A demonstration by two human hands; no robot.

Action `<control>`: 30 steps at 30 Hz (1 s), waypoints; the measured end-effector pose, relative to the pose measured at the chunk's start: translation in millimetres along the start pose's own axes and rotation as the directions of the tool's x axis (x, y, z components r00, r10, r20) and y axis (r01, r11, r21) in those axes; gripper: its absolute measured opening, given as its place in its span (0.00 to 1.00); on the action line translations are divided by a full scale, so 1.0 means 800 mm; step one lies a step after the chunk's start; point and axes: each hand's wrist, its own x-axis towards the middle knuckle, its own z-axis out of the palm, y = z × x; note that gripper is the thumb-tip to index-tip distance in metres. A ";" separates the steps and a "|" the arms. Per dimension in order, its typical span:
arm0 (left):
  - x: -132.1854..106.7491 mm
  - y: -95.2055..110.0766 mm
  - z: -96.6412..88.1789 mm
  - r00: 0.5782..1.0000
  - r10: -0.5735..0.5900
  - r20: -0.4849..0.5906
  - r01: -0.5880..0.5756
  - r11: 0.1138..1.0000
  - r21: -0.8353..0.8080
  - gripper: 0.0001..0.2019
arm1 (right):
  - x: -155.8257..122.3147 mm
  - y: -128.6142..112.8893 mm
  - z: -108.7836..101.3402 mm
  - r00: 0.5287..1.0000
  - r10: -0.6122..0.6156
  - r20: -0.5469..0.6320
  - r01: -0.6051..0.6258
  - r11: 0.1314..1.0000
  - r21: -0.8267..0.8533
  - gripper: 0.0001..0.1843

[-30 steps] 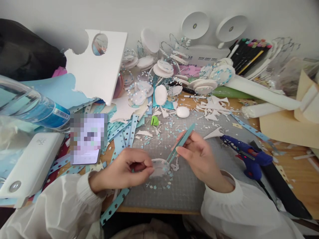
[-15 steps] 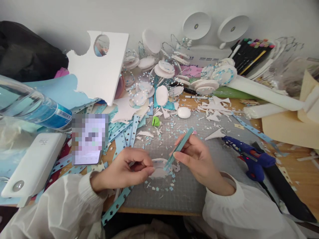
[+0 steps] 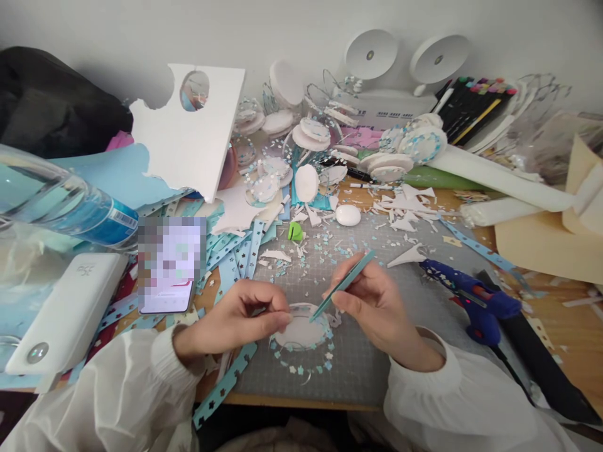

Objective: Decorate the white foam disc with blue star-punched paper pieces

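Note:
My left hand (image 3: pixel 240 320) is closed in a pinch at the left edge of a white oval disc (image 3: pixel 301 329). What its fingertips grip is too small to make out; a thin strand of tiny blue and white flowers (image 3: pixel 301 369) curves close below them. My right hand (image 3: pixel 370 301) holds teal tweezers (image 3: pixel 346 282), slanting down to the left, with their tips over the disc. The flower strand loops around the disc's near side on the grey cutting mat (image 3: pixel 367 376).
A blue glue gun (image 3: pixel 471 298) lies right of the mat. White foam scraps, flower confetti and a green clip-like piece (image 3: pixel 295 231) lie ahead. Finished-looking discs with strands crowd the back. A phone (image 3: pixel 172 267), power bank (image 3: pixel 68 311) and water bottle (image 3: pixel 70 201) are at left.
The tweezers have tilted lower and their arms look closer together, with the tips slightly left over the disc. The flower strand has shifted a little; my left hand barely moved.

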 end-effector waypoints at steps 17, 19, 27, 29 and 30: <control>0.000 -0.013 -0.005 1.000 -0.011 0.002 0.011 1.000 -0.008 0.16 | 0.027 -0.003 -0.012 0.985 0.143 -0.096 -0.103 0.935 0.339 0.10; 0.002 -0.013 -0.002 0.998 -0.054 0.034 0.052 0.998 0.042 0.16 | 0.028 0.000 -0.011 0.987 0.138 -0.076 -0.103 0.931 0.350 0.10; -0.037 0.016 -0.021 0.965 0.187 -0.182 0.020 0.643 0.766 0.13 | 0.035 0.014 -0.011 0.971 0.187 -0.148 -0.107 0.896 0.430 0.13; -0.060 0.023 -0.044 0.900 0.316 -0.300 0.092 0.535 0.840 0.13 | 0.037 0.018 -0.011 0.972 0.178 -0.151 -0.094 0.890 0.446 0.13; -0.071 0.025 -0.056 0.861 0.375 -0.345 0.140 0.476 0.868 0.13 | 0.038 0.019 -0.011 0.973 0.176 -0.151 -0.091 0.887 0.453 0.13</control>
